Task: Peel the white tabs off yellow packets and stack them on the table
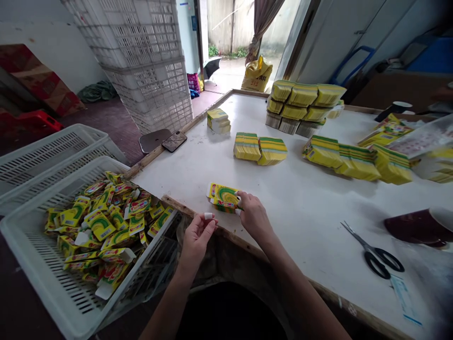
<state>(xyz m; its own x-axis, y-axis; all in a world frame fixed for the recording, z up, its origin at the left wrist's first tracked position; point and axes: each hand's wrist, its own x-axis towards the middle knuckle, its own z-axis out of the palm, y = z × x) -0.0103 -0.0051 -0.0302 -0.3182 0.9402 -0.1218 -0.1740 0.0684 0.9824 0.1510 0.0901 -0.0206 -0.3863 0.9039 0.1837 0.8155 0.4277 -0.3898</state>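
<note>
A small stack of flat yellow and green printed cartons (223, 195) lies near the table's front edge. My right hand (253, 215) grips its right end, with white wrapping on the thumb. Just left of the stack's near side, over the wooden edge, is my left hand (198, 236). Its fingers are curled and the thumb lies close to the index finger, which has a white band at its tip; I see nothing held in it. Folded yellow cartons (102, 224) fill a white plastic basket (38, 276) at the lower left.
Carton bundles (260, 148) lie mid-table, with more in a row (357, 158) to the right and a pile (304, 101) behind. Black scissors (377, 257) and a dark cup (417, 226) are at right. A phone (174, 140) rests on the left edge; white crates (148, 71) stand beyond.
</note>
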